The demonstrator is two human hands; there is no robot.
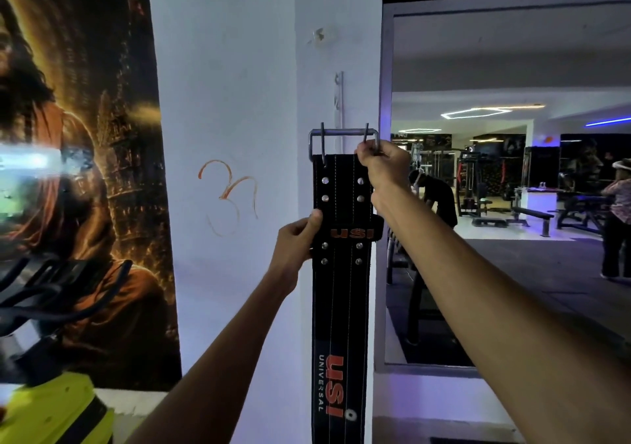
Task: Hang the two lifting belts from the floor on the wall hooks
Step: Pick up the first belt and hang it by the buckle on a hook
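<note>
A black lifting belt [341, 307] with red "USI" lettering hangs straight down against the white pillar. Its steel buckle [343, 133] is at the top, just below a narrow metal hook strip [338, 98] fixed to the pillar. My right hand [382, 166] pinches the right corner of the buckle. My left hand [298, 238] grips the belt's left edge near the rivets, thumb on the front. Whether the buckle rests on a hook I cannot tell. Only one belt is in view.
A large poster [78, 170] covers the wall to the left, with a black and yellow exercise machine [44, 341] in front of it. To the right a big mirror [512, 204] reflects benches, machines and people.
</note>
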